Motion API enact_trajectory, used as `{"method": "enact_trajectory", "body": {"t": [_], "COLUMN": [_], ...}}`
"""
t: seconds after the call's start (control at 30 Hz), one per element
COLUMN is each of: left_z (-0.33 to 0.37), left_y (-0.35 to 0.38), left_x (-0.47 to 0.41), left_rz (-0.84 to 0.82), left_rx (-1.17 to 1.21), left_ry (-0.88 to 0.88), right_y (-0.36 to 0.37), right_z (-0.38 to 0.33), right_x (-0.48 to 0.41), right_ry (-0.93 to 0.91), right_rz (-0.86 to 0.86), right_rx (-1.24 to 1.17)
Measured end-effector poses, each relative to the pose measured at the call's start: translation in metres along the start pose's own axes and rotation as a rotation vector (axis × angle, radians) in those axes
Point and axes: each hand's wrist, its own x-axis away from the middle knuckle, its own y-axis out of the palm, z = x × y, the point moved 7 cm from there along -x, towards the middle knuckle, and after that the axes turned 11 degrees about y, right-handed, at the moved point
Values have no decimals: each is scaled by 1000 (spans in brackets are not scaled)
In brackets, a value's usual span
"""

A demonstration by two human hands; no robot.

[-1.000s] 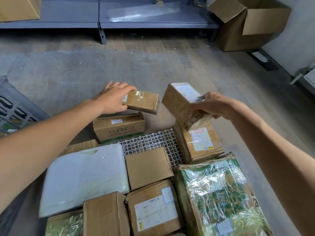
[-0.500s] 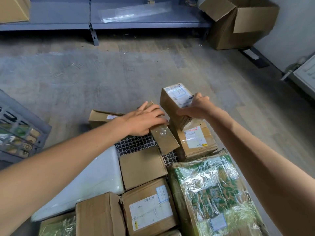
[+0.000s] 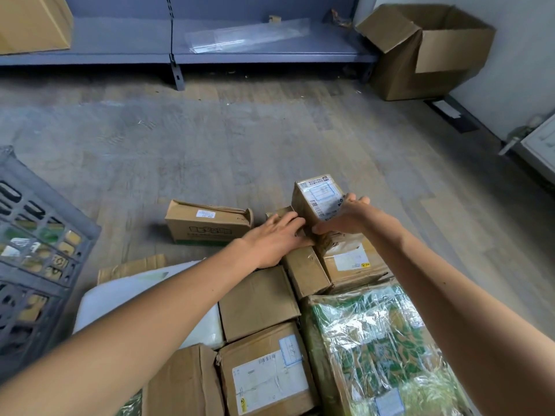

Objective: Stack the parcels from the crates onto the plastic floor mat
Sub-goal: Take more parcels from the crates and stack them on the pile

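**A:** Why is the small box [image 3: 318, 196] tilted like that?

**B:** I'd say it's being set on the larger box [image 3: 351, 261] at the far right of the parcels. The right hand [image 3: 345, 219] has fingers and thumb wrapped round it.

**A:** And the left hand [image 3: 276, 238]?

**B:** Flat, fingers straight, pressing on the narrow parcel [image 3: 306, 271] just beside it, probably so nothing slides. The crate [image 3: 54, 223] stands well apart, on the left.

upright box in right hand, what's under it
Under the upright box lies a brown box with a white label. The right hand hides whether they touch.
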Motion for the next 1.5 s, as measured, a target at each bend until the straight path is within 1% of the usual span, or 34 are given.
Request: {"method": "enact_trajectory", "body": {"t": [0.2, 0.3, 0.4, 0.43, 0.47, 0.5, 0.57, 0.6, 0.63, 0.67, 0.7, 0.77, 0.8, 0.87, 0.97, 1.03, 1.1, 1.2, 1.27, 1.3, 1.4, 1.5], "left_z": [3, 5, 6, 6, 7, 7, 5, 2, -3, -10, -18, -32, -37, -46, -61, -69, -83, -113, -132, -142, -161, -171], "left_y": [7, 8, 13, 15, 16, 17, 18, 18, 18, 17, 17, 17, 15, 12, 8, 4, 2, 12, 21, 25, 33, 39], "left_x": [-5, -8, -12, -13, -14, -15, -13, -12, -10, -6, -1, 8, 12, 18, 30, 41, 56, 87, 110, 121, 141, 147], "left_rz": [-6, -31, -51, -52, -52, -51, -43, -18, 30, 89, 140, 175, 175, 161, 149, 128, 91, -48, -159, -188, -203, -169], "left_rx": [40, 55, 38, 32, 30, 31, 20, 24, 52, 95, 132, 136, 115, 91, 122, 102, 79, 125, 153, 166, 189, 155], "left_ry": [-26, -34, -27, -18, -8, 1, -10, -30, -68, -127, -195, -305, -342, -394, -463, -483, -497, -536, -586, -614, -662, -680], "right_y": [-11, -11, -9, -13, -20, -30, -53, -60, -63, -62, -57, -38, -27, -3, 22, 28, 31, 35, 44, 51, 68, 79], "right_z": [28, 43, 47, 45, 41, 35, 23, 15, 5, -4, -14, -33, -42, -58, -65, -68, -72, -82, -92, -99, -123, -152], "right_x": [-11, -14, -14, -12, -12, -8, 6, 16, 28, 37, 44, 53, 55, 56, 44, 42, 45, 50, 53, 53, 53, 49], "right_ry": [79, 74, 33, 0, -44, -94, -262, -363, -454, -531, -586, -672, -720, -780, -717, -685, -697, -709, -714, -716, -725, -743], "right_rz": [-39, -78, -105, -66, 23, 144, 451, 579, 663, 703, 699, 645, 620, 584, 506, 481, 484, 462, 429, 408, 341, 278], "right_rx": [84, 167, 129, 118, 65, -13, -159, -203, -229, -239, -238, -210, -175, -28, 166, 206, 200, 175, 187, 195, 198, 218]}}
